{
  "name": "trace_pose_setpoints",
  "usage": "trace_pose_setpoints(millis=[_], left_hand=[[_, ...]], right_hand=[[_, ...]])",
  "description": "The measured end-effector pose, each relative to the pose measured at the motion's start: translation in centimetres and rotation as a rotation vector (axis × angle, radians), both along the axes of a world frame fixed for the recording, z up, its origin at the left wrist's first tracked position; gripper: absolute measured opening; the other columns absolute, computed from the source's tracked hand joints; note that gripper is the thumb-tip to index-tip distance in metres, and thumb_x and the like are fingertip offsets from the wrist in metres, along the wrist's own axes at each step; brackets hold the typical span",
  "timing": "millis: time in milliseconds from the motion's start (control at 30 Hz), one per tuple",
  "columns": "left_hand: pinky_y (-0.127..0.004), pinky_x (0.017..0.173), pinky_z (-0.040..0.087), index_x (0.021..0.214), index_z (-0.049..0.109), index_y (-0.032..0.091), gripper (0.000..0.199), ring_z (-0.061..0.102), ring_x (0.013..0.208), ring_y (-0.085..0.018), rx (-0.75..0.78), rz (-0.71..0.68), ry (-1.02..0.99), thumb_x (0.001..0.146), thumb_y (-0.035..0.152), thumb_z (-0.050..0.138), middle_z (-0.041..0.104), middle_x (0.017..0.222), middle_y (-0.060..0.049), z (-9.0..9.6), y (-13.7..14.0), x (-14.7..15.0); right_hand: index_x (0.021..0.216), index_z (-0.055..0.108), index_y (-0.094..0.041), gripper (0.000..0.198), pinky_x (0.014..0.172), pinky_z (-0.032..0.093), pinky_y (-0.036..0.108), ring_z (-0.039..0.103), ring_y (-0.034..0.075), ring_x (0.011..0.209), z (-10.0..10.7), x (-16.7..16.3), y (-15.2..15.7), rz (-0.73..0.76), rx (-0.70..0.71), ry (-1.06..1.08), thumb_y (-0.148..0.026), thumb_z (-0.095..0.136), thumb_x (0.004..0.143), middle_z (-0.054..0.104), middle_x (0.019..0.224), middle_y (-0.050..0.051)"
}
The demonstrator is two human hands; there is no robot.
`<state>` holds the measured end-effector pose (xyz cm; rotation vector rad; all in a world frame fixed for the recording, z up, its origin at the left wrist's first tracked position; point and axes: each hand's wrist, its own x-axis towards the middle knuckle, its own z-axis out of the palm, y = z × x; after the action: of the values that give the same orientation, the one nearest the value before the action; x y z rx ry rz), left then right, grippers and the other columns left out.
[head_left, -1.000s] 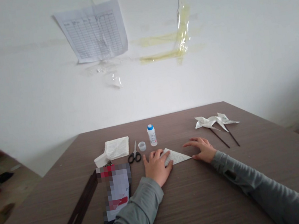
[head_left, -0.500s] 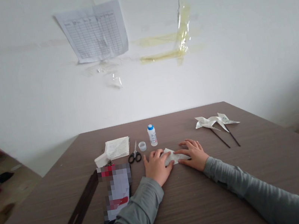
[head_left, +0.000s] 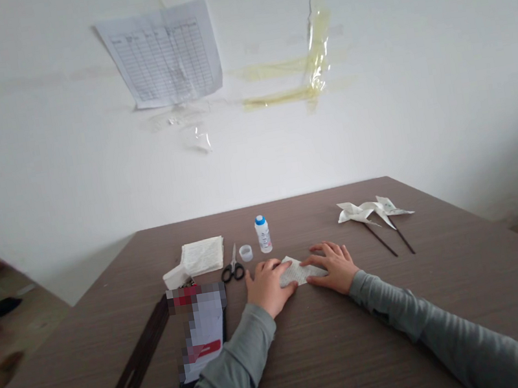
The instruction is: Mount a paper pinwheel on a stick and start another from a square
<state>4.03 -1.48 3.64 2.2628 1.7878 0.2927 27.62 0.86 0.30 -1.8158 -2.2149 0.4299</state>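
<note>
On the brown worktop (head_left: 324, 354), the folded printed paper (head_left: 295, 272) lies between the left hand (head_left: 269, 289) and right hand (head_left: 336, 271). The right hand has just come in from beside its tip, so both now seem to steady it, fingers spread fairly wide.

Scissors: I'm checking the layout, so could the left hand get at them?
Probably yes: the scissors lie uncovered beside the left hand, though it would likely have to leave the folded paper.
</note>
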Motion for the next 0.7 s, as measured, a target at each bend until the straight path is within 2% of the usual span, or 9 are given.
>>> trace_pose_setpoints(millis=[67, 300, 400, 700], left_hand=[[-0.080, 0.152, 0.048, 0.168, 0.090, 0.043, 0.057, 0.069, 0.171, -0.047, 0.002, 0.006, 0.003, 0.113, 0.030, 0.086, 0.084, 0.179, -0.008, -0.1, 0.1, -0.5], [-0.084, 0.160, 0.032, 0.159, 0.097, 0.042, 0.051, 0.055, 0.188, -0.047, -0.029, 0.020, 0.063, 0.114, 0.025, 0.084, 0.071, 0.197, -0.006, 0.3, -0.1, -1.9], [-0.089, 0.159, 0.031, 0.156, 0.099, 0.045, 0.050, 0.054, 0.188, -0.050, 0.003, 0.026, 0.056, 0.113, 0.023, 0.085, 0.073, 0.195, -0.005, 0.8, -0.2, -2.5], [-0.097, 0.153, 0.033, 0.161, 0.094, 0.059, 0.056, 0.048, 0.193, -0.054, -0.082, 0.036, 0.146, 0.116, 0.027, 0.085, 0.062, 0.205, -0.001, 1.6, -0.3, -4.3]], right_hand=[[0.160, 0.095, -0.053, 0.048, 0.156, 0.033, 0.088, 0.047, 0.055, 0.191, 0.3, 0.1, 0.0, 0.009, -0.029, -0.005, -0.048, 0.093, 0.113, 0.070, 0.193, 0.008], [0.161, 0.094, -0.054, 0.049, 0.158, 0.028, 0.088, 0.045, 0.054, 0.193, 1.0, 0.1, -0.2, 0.003, -0.061, 0.023, -0.047, 0.094, 0.112, 0.070, 0.195, 0.006], [0.160, 0.095, -0.055, 0.048, 0.158, 0.028, 0.087, 0.045, 0.054, 0.193, 0.9, 0.1, -0.2, -0.007, -0.051, 0.031, -0.046, 0.094, 0.113, 0.070, 0.194, 0.006], [0.162, 0.092, -0.058, 0.051, 0.157, 0.027, 0.088, 0.044, 0.054, 0.192, 0.2, 0.6, 0.3, 0.010, -0.061, 0.016, -0.054, 0.092, 0.111, 0.068, 0.194, 0.003]])
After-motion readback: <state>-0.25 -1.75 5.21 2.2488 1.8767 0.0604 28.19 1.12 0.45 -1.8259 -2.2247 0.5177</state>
